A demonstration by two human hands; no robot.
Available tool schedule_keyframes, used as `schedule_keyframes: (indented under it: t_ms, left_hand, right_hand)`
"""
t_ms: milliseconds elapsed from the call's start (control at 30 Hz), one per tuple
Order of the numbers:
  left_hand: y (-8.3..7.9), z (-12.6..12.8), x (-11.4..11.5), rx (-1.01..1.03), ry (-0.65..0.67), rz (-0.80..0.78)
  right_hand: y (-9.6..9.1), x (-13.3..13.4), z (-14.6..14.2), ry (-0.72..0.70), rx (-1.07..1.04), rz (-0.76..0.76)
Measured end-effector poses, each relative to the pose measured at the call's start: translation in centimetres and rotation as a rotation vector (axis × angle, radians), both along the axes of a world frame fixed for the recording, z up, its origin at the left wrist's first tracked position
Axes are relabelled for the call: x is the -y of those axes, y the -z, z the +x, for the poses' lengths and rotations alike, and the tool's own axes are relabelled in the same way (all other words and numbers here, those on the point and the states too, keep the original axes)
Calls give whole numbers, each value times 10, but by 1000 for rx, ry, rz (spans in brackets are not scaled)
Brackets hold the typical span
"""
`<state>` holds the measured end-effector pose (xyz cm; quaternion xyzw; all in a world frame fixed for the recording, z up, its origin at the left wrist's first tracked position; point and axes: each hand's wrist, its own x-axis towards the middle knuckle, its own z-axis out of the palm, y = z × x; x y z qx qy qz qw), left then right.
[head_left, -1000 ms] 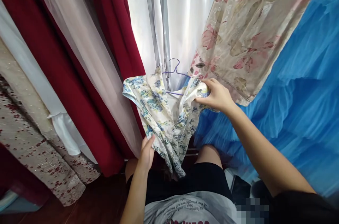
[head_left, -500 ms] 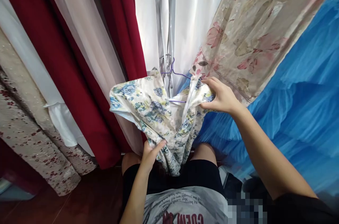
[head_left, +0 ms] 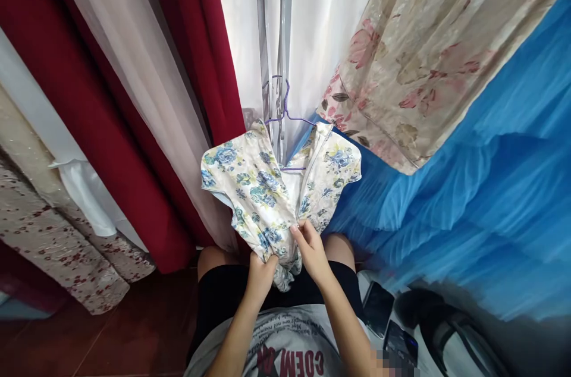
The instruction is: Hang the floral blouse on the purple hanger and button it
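A white floral garment (head_left: 261, 178) with blue roses and short sleeves hangs on a purple wire hanger (head_left: 286, 109). Its front neckline lies open in a V, with a zipper strip along the right edge. My left hand (head_left: 263, 270) is closed on the cloth at the lower left side of the garment. At the bottom of the V, my right hand (head_left: 310, 246) pinches the front of the garment between thumb and fingers. The lower part of the garment is bunched over my lap, partly hidden by my hands.
Dark red cloth (head_left: 196, 38) and pale cloth hang on the left. A white curtain (head_left: 330, 8) is behind the hanger. At right hang a beige floral cloth (head_left: 401, 68) and blue tulle (head_left: 491, 187). Phones (head_left: 378, 307) lie beside my right thigh.
My right hand has left the right shoulder of the garment and moved down to the bottom of the V. The right sleeve now lies spread out. My left hand still grips the lower left side.
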<state>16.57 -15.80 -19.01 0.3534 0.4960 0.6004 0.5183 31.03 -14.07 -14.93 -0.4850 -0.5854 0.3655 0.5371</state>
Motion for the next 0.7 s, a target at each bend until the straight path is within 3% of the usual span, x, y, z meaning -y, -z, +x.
schedule_keyframes:
  t_ms: [100,233,467,567,633,700]
  left_hand:
    - [-5,0,0,-83,-93,58]
    - [-6,-1,4,-158,-85,70]
    - [3,5,6,-249,-38,136]
    - [10,-6,-2,-315,-43,138]
    - [16,-22,-7,-377,-173,99]
    - [19,-37,-8,-469,-434,156]
  right_hand:
    - [-5,-2,-2,-94,71,-24]
    - [-18,0,10,-129,82,-43]
    - [-15,2,25,-209,-58,-91]
    - [-19,4,26,-191,-58,-106]
    - [-22,6,27,-168,-90,-105]
    - [-24,7,30,-140,-143,-114]
